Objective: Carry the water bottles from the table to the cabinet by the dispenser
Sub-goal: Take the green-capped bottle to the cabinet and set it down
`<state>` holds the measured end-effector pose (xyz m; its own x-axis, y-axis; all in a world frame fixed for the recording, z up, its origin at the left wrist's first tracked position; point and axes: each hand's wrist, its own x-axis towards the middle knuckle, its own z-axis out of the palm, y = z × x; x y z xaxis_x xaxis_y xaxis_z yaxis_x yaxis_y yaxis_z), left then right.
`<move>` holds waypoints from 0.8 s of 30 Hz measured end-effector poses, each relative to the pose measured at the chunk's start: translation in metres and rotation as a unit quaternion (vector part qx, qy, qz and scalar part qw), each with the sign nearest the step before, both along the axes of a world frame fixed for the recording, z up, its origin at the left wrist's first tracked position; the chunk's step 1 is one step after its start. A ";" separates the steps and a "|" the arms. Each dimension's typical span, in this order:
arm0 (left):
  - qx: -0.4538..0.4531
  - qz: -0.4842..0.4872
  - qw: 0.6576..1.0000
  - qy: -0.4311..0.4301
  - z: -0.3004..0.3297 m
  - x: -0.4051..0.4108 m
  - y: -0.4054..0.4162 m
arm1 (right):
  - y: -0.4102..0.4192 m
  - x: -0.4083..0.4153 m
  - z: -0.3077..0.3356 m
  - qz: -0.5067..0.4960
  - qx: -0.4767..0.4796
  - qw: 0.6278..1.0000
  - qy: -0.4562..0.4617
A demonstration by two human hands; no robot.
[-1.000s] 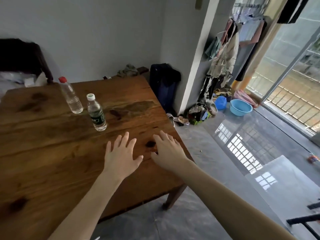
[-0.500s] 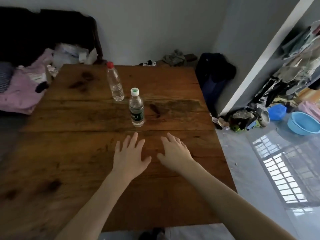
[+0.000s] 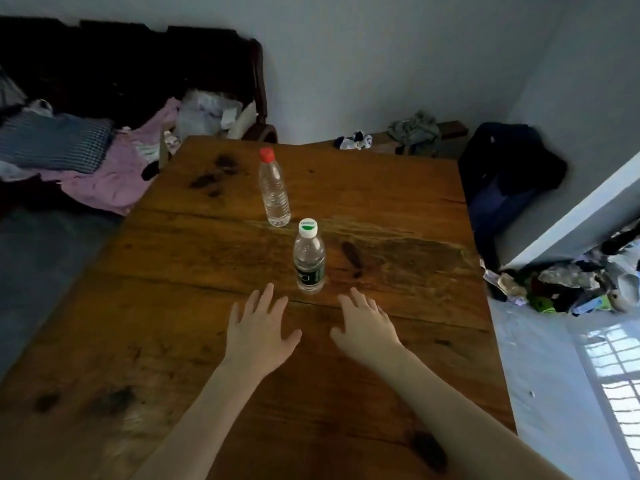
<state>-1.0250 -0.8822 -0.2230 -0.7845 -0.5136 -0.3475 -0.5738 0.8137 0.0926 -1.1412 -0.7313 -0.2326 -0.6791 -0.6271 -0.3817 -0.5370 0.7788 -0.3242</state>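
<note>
Hands: left hand (image 3: 258, 336) and right hand (image 3: 367, 329) at lower centre, fingers spread, holding nothing
Bottles: green bottle (image 3: 309, 261) upright just above both hands; red bottle (image 3: 274, 188) beyond it, mid-desk (image 3: 173, 306)
Risk: a hasty reach may topple the near bottle; it stands narrow and tall

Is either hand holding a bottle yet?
No. The left hand and right hand are open, short of the nearer bottle standing on the table.
</note>
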 end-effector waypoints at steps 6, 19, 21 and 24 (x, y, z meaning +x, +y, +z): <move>0.005 0.002 1.000 0.001 -0.002 -0.029 -0.021 | -0.014 -0.022 -0.011 -0.018 -0.008 1.000 -0.014; 0.327 0.048 0.910 0.250 -0.028 -0.096 -0.067 | -0.045 -0.037 -0.031 -0.024 0.001 0.999 -0.021; 0.347 0.040 0.898 0.267 -0.032 -0.102 -0.072 | -0.046 -0.039 -0.034 -0.026 0.002 0.999 -0.021; 0.339 0.027 0.895 0.289 -0.034 -0.105 -0.077 | -0.048 -0.043 -0.038 -0.026 0.005 0.999 -0.019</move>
<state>-1.1298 -0.9590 -0.2574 -0.9144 -0.3808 -0.1375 -0.3073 0.4318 0.8480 -1.1845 -0.7789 -0.2704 -0.6958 -0.5868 -0.4141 -0.4830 0.8091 -0.3348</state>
